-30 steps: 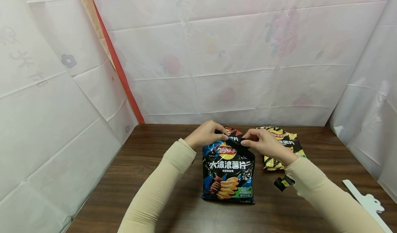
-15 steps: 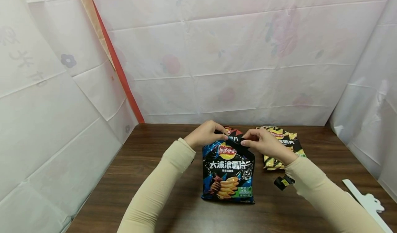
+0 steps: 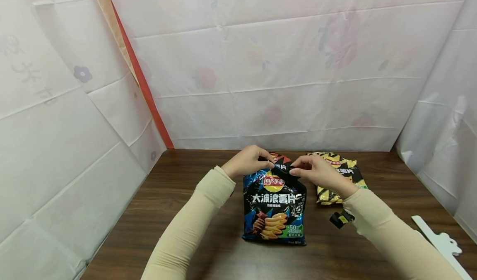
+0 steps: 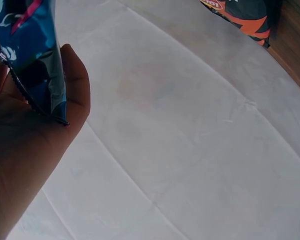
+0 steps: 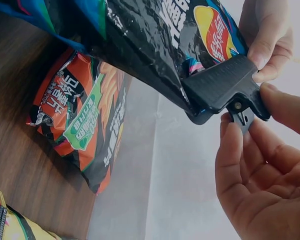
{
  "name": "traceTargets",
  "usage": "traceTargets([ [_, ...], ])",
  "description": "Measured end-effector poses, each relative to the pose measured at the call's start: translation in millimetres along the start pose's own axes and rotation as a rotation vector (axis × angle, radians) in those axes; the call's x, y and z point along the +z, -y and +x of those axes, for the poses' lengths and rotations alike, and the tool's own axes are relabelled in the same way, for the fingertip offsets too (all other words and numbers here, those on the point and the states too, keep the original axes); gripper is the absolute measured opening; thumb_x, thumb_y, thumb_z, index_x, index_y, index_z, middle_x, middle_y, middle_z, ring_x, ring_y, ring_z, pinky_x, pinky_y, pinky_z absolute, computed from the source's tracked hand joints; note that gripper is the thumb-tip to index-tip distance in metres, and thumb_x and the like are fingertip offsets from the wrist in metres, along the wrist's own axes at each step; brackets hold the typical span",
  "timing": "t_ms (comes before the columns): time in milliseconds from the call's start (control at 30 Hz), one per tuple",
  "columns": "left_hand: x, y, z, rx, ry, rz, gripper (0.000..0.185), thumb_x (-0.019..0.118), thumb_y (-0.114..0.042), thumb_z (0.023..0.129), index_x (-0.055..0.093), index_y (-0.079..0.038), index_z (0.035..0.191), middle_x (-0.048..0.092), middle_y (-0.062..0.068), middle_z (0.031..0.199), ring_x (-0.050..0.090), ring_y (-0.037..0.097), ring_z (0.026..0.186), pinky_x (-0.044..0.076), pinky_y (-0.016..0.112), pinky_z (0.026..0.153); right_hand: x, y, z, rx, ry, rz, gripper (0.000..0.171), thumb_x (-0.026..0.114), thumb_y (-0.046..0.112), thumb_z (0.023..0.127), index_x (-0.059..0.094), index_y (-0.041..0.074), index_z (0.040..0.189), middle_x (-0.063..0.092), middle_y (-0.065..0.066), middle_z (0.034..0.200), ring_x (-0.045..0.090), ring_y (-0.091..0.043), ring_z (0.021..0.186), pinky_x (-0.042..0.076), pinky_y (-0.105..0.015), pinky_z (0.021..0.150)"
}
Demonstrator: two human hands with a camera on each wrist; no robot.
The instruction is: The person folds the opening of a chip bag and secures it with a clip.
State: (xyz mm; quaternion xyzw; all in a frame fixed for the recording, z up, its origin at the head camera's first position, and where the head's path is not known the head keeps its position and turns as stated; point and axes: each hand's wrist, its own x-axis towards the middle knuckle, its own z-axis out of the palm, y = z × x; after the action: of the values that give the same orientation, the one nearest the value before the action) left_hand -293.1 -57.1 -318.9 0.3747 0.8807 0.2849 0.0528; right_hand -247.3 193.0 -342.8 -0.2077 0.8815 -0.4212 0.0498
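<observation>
The right hand (image 5: pixel 262 175) pinches the lever of a black clip (image 5: pixel 222 90) between thumb and forefinger, fingers curled round it; the clip's jaws sit clamped across the top edge of the blue-and-black chip bag (image 3: pixel 274 205). The left hand (image 3: pixel 247 160) pinches that same top edge at its left corner — the left wrist view shows the crimped seam pressed between thumb and fingers (image 4: pixel 75 85), which are curled on it.

The bag stands upright on the wooden table (image 3: pixel 179 213), near the middle of it and somewhat toward the back edge, its printed front facing the person. Just behind it, flat on the table against the back edge, lies a red-and-black chip bag (image 5: pixel 82 125), mostly hidden in the head view. To the right of the held bag, partly under the right hand, lies a yellow-and-black chip bag (image 3: pixel 340 176), also close to the back edge.

Beside the right sleeve (image 3: pixel 395 238) a second small black clip (image 3: pixel 340 219) rests on the table — apart from all the bags. Near the table's right edge lies a white flat strip (image 3: pixel 437 240). White patterned sheeting (image 3: pixel 283 73) walls the table on three sides.
</observation>
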Motion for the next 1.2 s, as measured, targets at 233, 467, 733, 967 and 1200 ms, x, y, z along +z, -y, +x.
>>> traceTargets([
  [233,-0.6,-0.5,-0.5,-0.004,-0.001,0.002,0.017,0.066,-0.023,0.095,0.076,-0.013,0.104,0.074,0.002,0.097,0.042,0.008,0.053,0.039,0.022,0.060,0.0,0.2,-0.9,0.023,0.025,0.046,0.034,0.062,0.030,0.097,0.066,0.002,0.116,0.066,-0.012,0.106,0.062,-0.018,0.082,0.053,-0.034,0.070],
  [467,-0.8,-0.8,-0.6,-0.026,-0.014,0.014,0.020,0.066,-0.025,0.095,0.076,-0.012,0.107,0.074,0.002,0.101,0.041,0.008,0.051,0.039,0.023,0.059,1.2,-2.5,0.5,0.037,0.019,0.073,0.040,0.062,0.033,0.097,0.064,-0.001,0.119,0.065,-0.013,0.107,0.065,-0.021,0.092,0.057,-0.034,0.079],
  [733,-1.9,3.4,-7.0,-0.068,-0.057,-0.063,0.020,0.067,-0.028,0.094,0.076,-0.015,0.107,0.073,-0.002,0.097,0.043,0.009,0.054,0.039,0.025,0.058,5.0,-5.1,-0.4,0.061,-0.010,0.079,0.044,0.061,0.035,0.097,0.063,0.001,0.124,0.065,-0.014,0.109,0.067,-0.020,0.091,0.057,-0.034,0.078],
  [967,-3.2,13.0,-15.3,-0.111,-0.101,-0.113,0.025,0.068,-0.029,0.093,0.072,-0.017,0.115,0.071,-0.002,0.108,0.065,0.012,0.092,0.053,0.032,0.082,6.5,-5.2,-0.3,0.071,-0.032,0.067,0.044,0.061,0.036,0.098,0.063,0.000,0.124,0.065,-0.014,0.104,0.065,-0.021,0.085,0.054,-0.033,0.069],
  [1200,1.4,26.4,-29.1,-0.164,-0.184,-0.221,0.029,0.069,-0.033,0.093,0.069,-0.022,0.120,0.068,-0.002,0.119,0.063,0.017,0.108,0.052,0.039,0.091,8.5,-4.8,-3.0,0.080,-0.048,0.073,0.043,0.061,0.035,0.098,0.063,0.002,0.125,0.065,-0.014,0.109,0.066,-0.020,0.088,0.053,-0.032,0.070],
])
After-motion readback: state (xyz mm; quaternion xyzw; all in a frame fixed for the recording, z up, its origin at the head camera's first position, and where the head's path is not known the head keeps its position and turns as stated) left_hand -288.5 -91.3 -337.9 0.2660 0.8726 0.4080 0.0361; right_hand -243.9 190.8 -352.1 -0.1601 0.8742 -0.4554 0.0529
